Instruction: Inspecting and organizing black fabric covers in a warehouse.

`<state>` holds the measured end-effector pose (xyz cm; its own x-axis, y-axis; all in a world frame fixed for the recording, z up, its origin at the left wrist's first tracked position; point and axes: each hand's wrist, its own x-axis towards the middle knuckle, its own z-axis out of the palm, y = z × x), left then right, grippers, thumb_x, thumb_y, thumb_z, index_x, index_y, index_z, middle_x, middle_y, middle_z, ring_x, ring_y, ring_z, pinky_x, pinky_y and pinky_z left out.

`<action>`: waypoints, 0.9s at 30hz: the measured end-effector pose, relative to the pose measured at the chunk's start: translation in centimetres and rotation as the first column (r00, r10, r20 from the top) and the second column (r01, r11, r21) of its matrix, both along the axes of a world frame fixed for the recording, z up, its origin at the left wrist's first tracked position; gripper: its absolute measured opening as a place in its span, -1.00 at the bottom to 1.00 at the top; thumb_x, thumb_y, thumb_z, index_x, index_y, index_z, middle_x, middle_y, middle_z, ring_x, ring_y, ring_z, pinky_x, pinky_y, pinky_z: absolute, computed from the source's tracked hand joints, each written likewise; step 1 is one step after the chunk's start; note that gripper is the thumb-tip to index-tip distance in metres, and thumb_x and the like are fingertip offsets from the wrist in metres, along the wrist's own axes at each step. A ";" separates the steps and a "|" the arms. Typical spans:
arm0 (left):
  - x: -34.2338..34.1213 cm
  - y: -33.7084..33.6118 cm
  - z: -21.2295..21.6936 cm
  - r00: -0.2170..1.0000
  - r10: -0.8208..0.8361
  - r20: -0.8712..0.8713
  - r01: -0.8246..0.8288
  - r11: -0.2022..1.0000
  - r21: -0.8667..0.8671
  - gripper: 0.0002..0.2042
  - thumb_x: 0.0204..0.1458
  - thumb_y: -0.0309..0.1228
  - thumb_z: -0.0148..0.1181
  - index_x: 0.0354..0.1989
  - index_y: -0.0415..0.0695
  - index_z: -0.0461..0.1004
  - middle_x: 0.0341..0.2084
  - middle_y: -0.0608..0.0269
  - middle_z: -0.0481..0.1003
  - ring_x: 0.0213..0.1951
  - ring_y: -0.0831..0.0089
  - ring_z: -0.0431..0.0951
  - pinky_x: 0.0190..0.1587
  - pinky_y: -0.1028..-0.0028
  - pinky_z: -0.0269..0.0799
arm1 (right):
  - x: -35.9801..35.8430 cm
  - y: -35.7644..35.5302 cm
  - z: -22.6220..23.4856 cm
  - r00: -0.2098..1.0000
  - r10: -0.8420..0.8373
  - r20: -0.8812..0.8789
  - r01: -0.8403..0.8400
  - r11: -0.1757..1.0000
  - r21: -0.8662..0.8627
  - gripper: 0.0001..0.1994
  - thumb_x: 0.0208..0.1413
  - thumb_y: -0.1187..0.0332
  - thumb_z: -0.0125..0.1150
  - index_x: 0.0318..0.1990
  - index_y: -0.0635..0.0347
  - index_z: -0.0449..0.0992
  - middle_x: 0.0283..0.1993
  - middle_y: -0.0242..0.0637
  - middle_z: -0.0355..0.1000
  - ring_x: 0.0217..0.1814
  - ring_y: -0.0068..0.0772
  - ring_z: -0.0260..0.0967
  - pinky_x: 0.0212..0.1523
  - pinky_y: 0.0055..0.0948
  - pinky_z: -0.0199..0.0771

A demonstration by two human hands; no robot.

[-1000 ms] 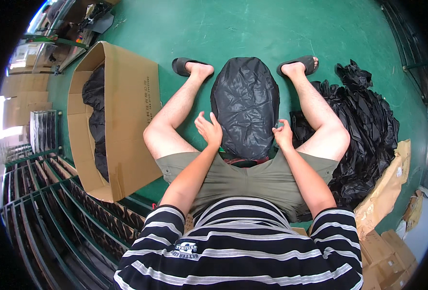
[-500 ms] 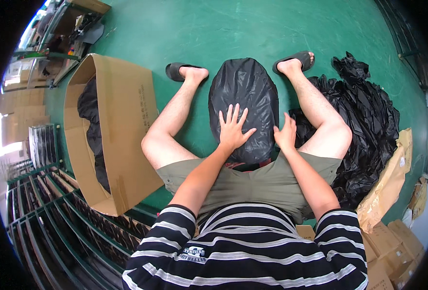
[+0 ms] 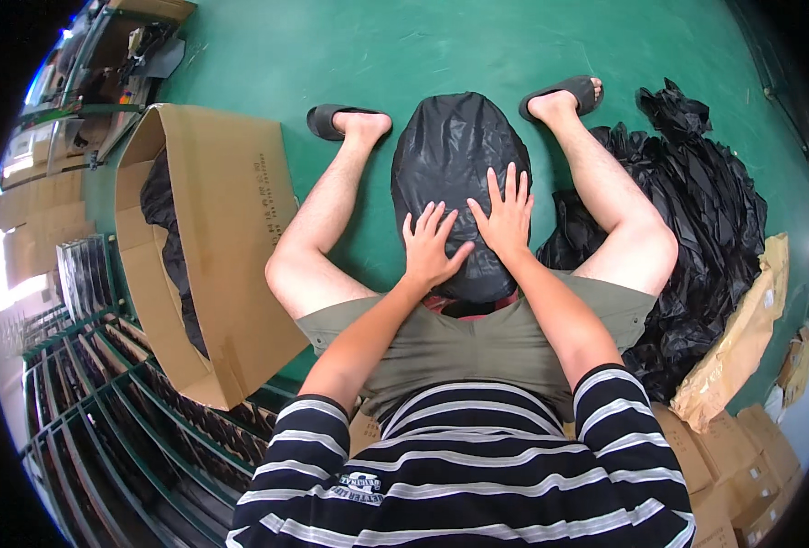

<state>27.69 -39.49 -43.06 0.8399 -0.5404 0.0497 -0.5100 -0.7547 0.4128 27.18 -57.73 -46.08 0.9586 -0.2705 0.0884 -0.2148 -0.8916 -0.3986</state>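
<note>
Between my legs stands a rounded oval bundle covered in black plastic (image 3: 454, 137), its surface creased and shiny. My left hand (image 3: 433, 251) lies on the near left part of its top, fingers spread. On the right part of the top, a little farther forward, rests my right hand (image 3: 507, 219), its fingers also stretched out and apart. Some red shows at the near edge of the bundle, by my shorts; what the cover wraps is hidden.
To the left an open cardboard box (image 3: 231, 237) lies on its side with black material (image 3: 169, 219) inside. A heap of black plastic (image 3: 697, 228) lies to the right, beside a brown paper wrapping (image 3: 733, 338). Metal racks (image 3: 121, 429) stand at the lower left, cardboard boxes (image 3: 724, 457) at the lower right.
My right hand has moved from beside the bundle's right edge onto its top. The left hand stays on top, shifted slightly.
</note>
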 end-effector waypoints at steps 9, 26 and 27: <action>4.8 -2.3 -1.4 0.907 0.421 -0.012 -0.421 0.907 -0.003 -0.22 0.11 -0.06 0.15 0.41 -0.13 -0.06 0.40 -0.10 -0.14 0.38 -0.12 -0.04 0.30 0.09 0.13 | 0.0 -0.4 0.7 1.000 0.029 0.011 -0.029 0.998 0.062 -0.29 0.15 -0.10 0.07 0.38 0.03 0.13 0.50 0.04 -0.25 0.48 0.33 -0.26 0.23 0.37 0.04; 5.0 -1.7 -0.9 0.898 0.409 -0.160 -0.416 0.910 -0.006 -0.12 0.00 -0.04 0.27 0.40 -0.16 -0.05 0.39 -0.15 -0.13 0.34 -0.19 0.01 0.22 0.04 0.23 | -0.5 -1.1 0.9 0.997 0.069 -0.027 -0.061 0.974 0.218 -0.18 0.07 -0.05 0.22 0.41 0.06 0.02 0.50 0.09 -0.24 0.49 0.38 -0.29 0.28 0.23 0.05; 5.2 -1.7 -1.0 0.899 0.406 -0.163 -0.413 0.911 -0.007 -0.12 0.00 -0.04 0.27 0.40 -0.16 -0.05 0.39 -0.15 -0.13 0.34 -0.19 0.01 0.22 0.04 0.23 | -0.5 -1.2 0.8 0.997 0.072 -0.031 -0.064 0.974 0.216 -0.17 0.06 -0.05 0.23 0.41 0.06 0.02 0.50 0.09 -0.24 0.49 0.38 -0.29 0.28 0.23 0.06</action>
<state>32.87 -41.22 -44.03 0.9855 -0.1474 -0.0844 -0.0867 -0.8640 0.4960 26.73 -58.89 -45.24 0.9770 -0.2131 -0.0019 -0.1754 -0.7991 -0.5750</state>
